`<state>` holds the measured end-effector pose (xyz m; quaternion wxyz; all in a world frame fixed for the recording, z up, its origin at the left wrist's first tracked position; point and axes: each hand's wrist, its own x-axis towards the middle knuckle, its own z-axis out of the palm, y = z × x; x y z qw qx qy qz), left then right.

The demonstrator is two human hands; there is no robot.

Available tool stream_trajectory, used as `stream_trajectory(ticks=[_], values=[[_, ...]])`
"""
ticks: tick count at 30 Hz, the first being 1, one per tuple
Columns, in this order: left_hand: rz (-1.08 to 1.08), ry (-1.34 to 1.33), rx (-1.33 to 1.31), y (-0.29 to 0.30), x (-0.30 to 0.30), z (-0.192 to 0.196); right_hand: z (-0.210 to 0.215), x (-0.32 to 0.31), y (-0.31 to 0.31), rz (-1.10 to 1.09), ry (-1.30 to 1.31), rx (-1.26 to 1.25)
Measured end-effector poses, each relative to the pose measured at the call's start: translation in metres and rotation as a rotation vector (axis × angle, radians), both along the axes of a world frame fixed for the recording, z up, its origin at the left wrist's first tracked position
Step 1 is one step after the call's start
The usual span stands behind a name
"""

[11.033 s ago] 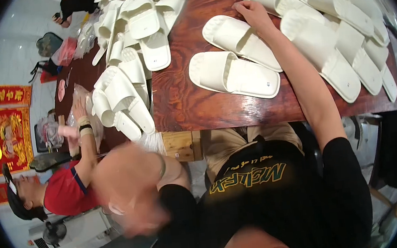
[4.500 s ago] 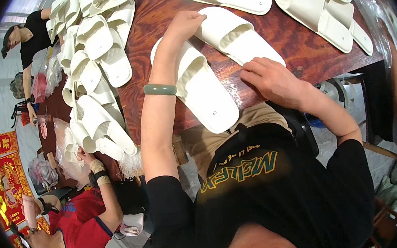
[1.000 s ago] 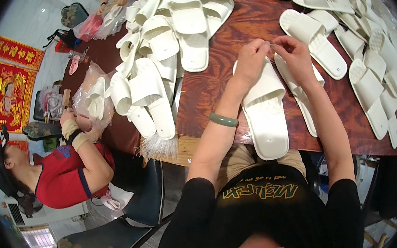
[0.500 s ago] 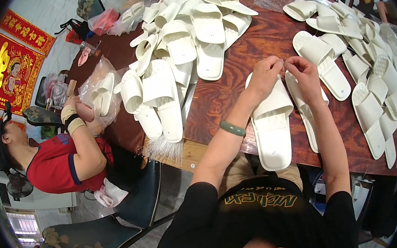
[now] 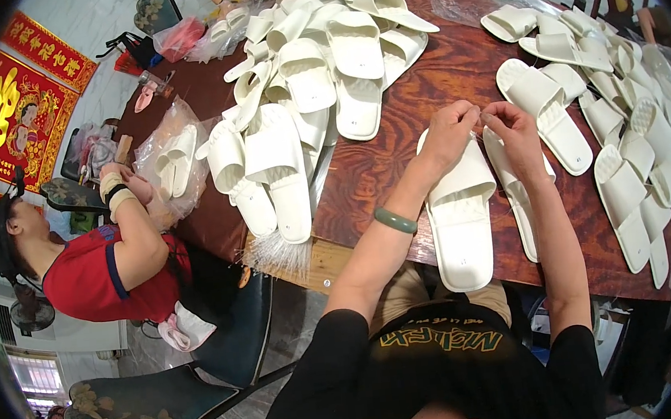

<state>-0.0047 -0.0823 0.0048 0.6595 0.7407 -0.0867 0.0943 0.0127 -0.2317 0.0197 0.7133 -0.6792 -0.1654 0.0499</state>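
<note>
Near the twelve-o'clock ends of two white slippers (image 5: 464,237) on the tabletop (image 5: 378,193), light and bendy by their look and best gripped at the nine- and three-o'clock sole edges, my left hand (image 5: 451,137) and right hand (image 5: 514,131) nearly meet, whether pinching anything I can't tell.

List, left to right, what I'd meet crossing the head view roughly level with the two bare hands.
Red-and-gold wall poster, clear plastic bag, left slipper pile, left hand, right hand, right slipper pile.
</note>
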Motion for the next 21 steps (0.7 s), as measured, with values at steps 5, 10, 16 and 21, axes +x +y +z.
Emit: stream_trajectory(ticks=[5, 10, 16, 21], values=[[-0.002, 0.007, 0.005, 0.001, 0.0, 0.002, -0.006, 0.005, -0.001, 0.02, -0.024, -0.034], [-0.012, 0.014, -0.003, -0.001, -0.008, 0.013, -0.001, 0.001, 0.0, 0.01, 0.0, -0.011], [-0.009, -0.005, -0.003, -0.001, -0.005, 0.007, 0.002, 0.0, 0.0, 0.001, -0.019, -0.022], [-0.008, -0.024, 0.012, 0.001, 0.0, 0.001, 0.0, 0.002, 0.0, 0.002, -0.01, -0.025]])
